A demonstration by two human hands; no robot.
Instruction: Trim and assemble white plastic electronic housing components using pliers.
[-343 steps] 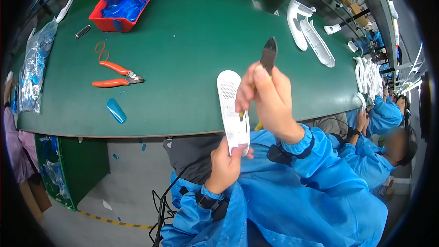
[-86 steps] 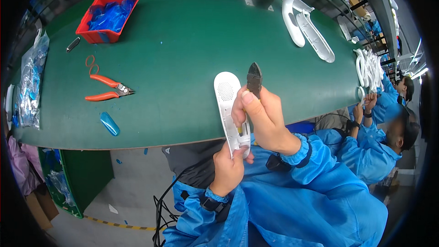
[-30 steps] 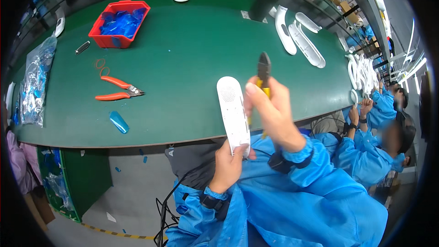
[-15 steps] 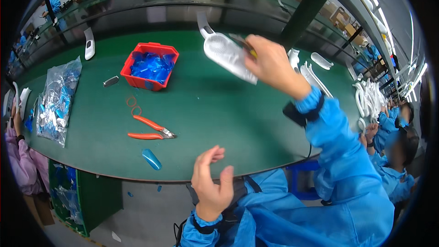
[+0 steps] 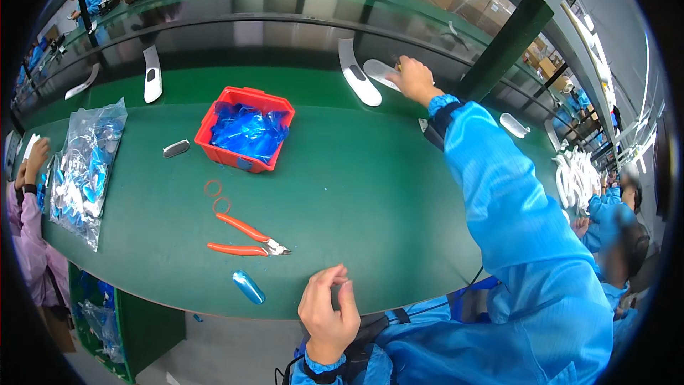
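At the back of the green table, my right hand (image 5: 415,80) is closed on the near end of a white, perforated shell piece (image 5: 379,71). A small yellow bit shows at its fingertips, too small to name. Just left of it leans a curved white part (image 5: 360,80) with a dark oval. My left hand (image 5: 329,314) hovers at the table's front edge, fingers loosely bent and thumb apart, holding nothing. Nearest to it lie a shiny blue curved piece (image 5: 249,287) and orange-handled cutting pliers (image 5: 246,237) with spread handles.
A red bin (image 5: 244,162) holds blue film scraps. Left of it are a small grey part (image 5: 176,148) and a clear bag (image 5: 85,171) of parts. Orange rings (image 5: 221,204) lie above the pliers. A green post (image 5: 507,46) rises behind my right arm; white parts (image 5: 576,177) are piled at right.
My right hand has carried the white perforated shell away from me, to the back of the table beside the curved white part. My left hand stays nearly still. The whole view has shifted slightly.
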